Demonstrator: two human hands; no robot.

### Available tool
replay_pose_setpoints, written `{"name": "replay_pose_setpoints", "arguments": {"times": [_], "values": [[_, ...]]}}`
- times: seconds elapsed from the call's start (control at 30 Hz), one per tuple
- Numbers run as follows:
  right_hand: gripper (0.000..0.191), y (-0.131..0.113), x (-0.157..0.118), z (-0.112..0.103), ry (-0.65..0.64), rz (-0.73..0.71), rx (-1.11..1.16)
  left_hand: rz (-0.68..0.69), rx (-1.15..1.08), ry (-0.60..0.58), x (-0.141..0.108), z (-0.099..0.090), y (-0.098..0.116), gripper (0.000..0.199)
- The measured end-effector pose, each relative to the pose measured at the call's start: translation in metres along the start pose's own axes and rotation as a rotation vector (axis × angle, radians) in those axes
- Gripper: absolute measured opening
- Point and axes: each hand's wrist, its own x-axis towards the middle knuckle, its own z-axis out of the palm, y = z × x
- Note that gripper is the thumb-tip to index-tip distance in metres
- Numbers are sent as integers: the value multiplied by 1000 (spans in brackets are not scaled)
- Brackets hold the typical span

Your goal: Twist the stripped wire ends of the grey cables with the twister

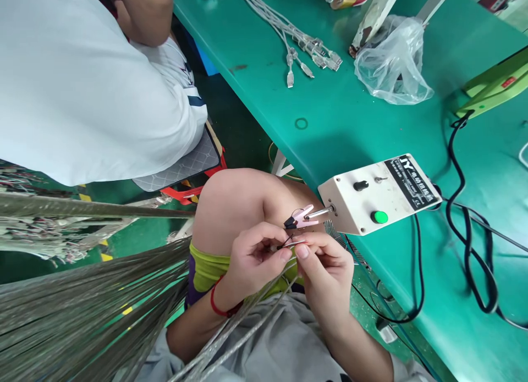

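Observation:
Close together above my lap, my left hand [258, 255] and my right hand [325, 266] both pinch the thin wires [293, 243] at the end of a cable. Dark and reddish strands show between the fingertips; the exact grip of each finger is partly hidden. Grey braided cables [247, 338] run from the hands down across my shirt. Just beyond my fingers a pink clip [302, 216] with a dark tip sits on the metal shaft of a white machine box [377, 195]. The box has a black knob and a green button, and rests at the table edge.
A bundle of USB cables [305, 41] lies on the green table [256, 74]. Farther right are a plastic bag [394, 63], a green device [497, 82] and looped black cords [468, 239]. A co-worker in white [99, 90] sits at left, near many hanging grey cables [82, 316].

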Motion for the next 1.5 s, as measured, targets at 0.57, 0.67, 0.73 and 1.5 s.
{"name": "replay_pose_setpoints", "arguments": {"times": [0.57, 0.67, 0.73, 1.5], "values": [[3, 3, 1, -3, -43, -79, -67, -122, -332, -71, 2, 2, -5, 25], [3, 3, -1, -3, -46, -94, -100, -68, -254, -31, 3, 1, -6, 29], [2, 6, -2, -5, -51, -73, -92, -13, -181, 1, 4, 0, -6, 30], [40, 12, 27, 15, 10, 195, 379, 75, -112, 289, -18, -1, -53, 8]]}}
